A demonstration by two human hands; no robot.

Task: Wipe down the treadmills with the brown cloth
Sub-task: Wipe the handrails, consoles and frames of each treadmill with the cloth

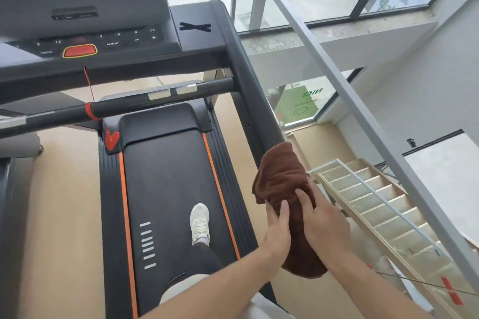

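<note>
The brown cloth (pixel 281 176) is wrapped over the lower end of the treadmill's right handrail (pixel 248 80). My left hand (pixel 278 226) grips the cloth from the inner side, fingers curled round it. My right hand (pixel 321 217) lies on top and on the outer side of the cloth, its fingers bent over it. The black treadmill (pixel 168 176) has an orange-edged belt, and its console (pixel 85 33) with a red stop button sits at the upper left.
My foot in a white shoe (pixel 199 223) stands on the belt. A front crossbar (pixel 145 103) with a red cord runs under the console. A glass railing (pixel 363 111) is close on the right, with a staircase (pixel 375 197) below it. Part of another machine (pixel 15 189) is at the left.
</note>
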